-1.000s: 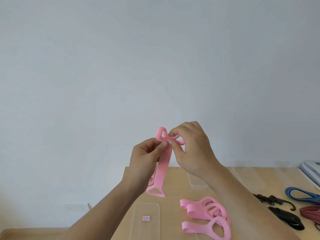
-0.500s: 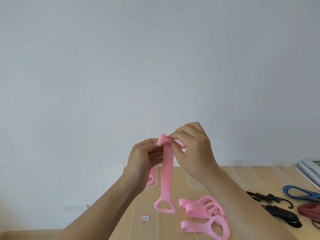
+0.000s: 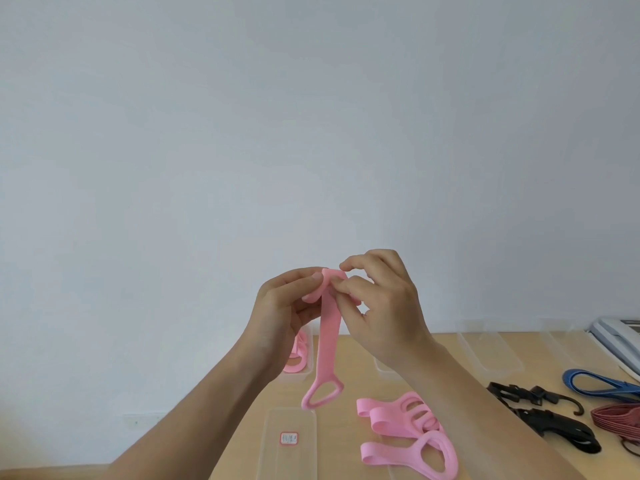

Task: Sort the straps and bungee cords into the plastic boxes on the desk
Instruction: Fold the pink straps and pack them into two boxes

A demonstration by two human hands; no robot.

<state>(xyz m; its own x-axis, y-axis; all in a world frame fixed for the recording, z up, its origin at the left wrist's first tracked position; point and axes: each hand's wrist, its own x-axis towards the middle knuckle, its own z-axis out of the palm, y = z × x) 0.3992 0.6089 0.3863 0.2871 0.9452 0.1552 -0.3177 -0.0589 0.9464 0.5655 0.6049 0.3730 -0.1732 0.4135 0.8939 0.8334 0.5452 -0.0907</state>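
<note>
A pink strap (image 3: 327,344) hangs in the air above the desk, its looped lower end dangling free. My left hand (image 3: 282,317) and my right hand (image 3: 384,306) both pinch its folded upper end, close together. More pink straps (image 3: 405,427) lie loose on the desk below. A clear plastic box (image 3: 309,351) behind my left wrist holds pink straps. Black bungee cords with hooks (image 3: 550,420), a blue strap (image 3: 602,384) and dark red cords (image 3: 620,420) lie at the right.
A clear lid or box with a red-framed label (image 3: 290,441) lies near the desk's front. Other clear plastic boxes (image 3: 491,351) stand along the back of the wooden desk (image 3: 349,389). A white device (image 3: 620,337) sits at the far right. A pale wall rises behind.
The strap's top loop has been folded down between my fingers. The strap now hangs longer and straighter. Both hands stay close together at its top.
</note>
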